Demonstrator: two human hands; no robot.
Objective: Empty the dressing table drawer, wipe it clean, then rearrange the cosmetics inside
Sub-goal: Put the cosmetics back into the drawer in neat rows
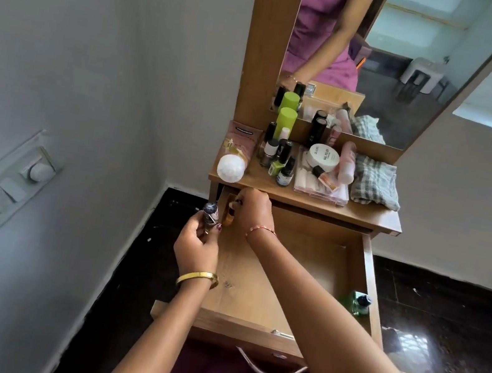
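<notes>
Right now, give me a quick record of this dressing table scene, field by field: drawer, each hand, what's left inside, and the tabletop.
drawer: pulled open, mostly emptied
left hand: holds a small dark-capped bottle beside the drawer's left edge
right hand: reaches into the back left corner, fingers on a small item there
left inside: green bottle at the right wall
tabletop: crowded with cosmetics and a folded checked cloth
wiping: apparently not yet started
</notes>
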